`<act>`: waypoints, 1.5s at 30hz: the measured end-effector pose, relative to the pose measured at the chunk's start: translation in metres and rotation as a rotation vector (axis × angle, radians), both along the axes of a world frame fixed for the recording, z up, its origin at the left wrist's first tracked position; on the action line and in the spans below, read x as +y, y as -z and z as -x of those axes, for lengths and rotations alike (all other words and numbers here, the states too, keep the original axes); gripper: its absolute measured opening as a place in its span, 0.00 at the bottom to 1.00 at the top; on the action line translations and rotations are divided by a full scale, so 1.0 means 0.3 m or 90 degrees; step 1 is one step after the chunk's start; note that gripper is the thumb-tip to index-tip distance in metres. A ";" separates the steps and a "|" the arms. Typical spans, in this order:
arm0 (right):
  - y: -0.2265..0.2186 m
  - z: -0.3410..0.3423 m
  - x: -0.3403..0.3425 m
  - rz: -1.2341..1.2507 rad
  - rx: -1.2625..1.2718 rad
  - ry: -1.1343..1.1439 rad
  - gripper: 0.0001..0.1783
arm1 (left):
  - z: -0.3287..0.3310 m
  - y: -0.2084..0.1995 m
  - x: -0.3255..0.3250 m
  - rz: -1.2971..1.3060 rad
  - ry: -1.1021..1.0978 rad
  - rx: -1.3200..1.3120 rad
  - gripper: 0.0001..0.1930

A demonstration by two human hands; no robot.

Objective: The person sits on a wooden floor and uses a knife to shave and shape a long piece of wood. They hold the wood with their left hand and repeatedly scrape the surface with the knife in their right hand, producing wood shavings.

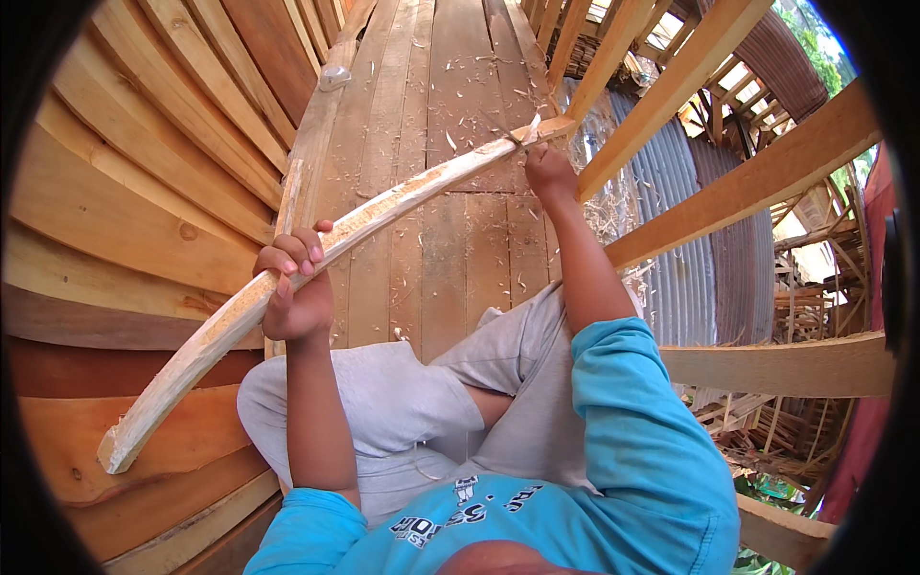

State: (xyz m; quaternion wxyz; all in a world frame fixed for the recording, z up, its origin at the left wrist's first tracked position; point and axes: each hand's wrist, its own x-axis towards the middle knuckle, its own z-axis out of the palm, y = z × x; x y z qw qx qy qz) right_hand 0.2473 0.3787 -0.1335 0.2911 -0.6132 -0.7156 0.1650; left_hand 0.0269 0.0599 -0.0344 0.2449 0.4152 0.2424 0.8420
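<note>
A long pale wooden pole (412,192), its bark stripped off, slants from the lower left up to the far right. My left hand (299,280) is wrapped around it left of the middle. Close to the pole's far end is my right hand (552,175), closed in a fist around a knife. Only the thin dark blade of the knife (500,128) shows, lying across the pole; its handle is hidden in my fist. A pale curl of wood (534,126) stands up beside the blade.
Wood shavings lie scattered over the plank floor (383,125). Stacked boards (144,230) curve along the left. Wooden rails (747,206) stand at the right, with corrugated metal sheets (671,230) beyond them. A small clear plastic object (333,78) rests near the far left planks.
</note>
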 end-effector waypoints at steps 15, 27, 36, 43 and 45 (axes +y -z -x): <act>-0.112 0.095 -0.165 0.014 -0.087 -0.222 0.30 | 0.015 0.003 -0.059 0.012 -0.035 -0.080 0.10; -0.066 0.073 -0.101 0.009 -0.092 -0.094 0.31 | 0.041 -0.005 -0.056 -0.002 -0.007 -0.008 0.10; -0.047 0.084 -0.107 -0.040 -0.099 -0.111 0.28 | 0.025 0.000 -0.028 -0.008 -0.014 -0.023 0.10; -0.024 0.125 -0.127 0.037 -0.034 -0.121 0.28 | 0.032 0.002 -0.040 0.024 -0.017 -0.013 0.11; -0.061 0.115 -0.147 0.065 -0.042 -0.159 0.30 | 0.027 -0.002 -0.035 0.015 -0.021 -0.017 0.11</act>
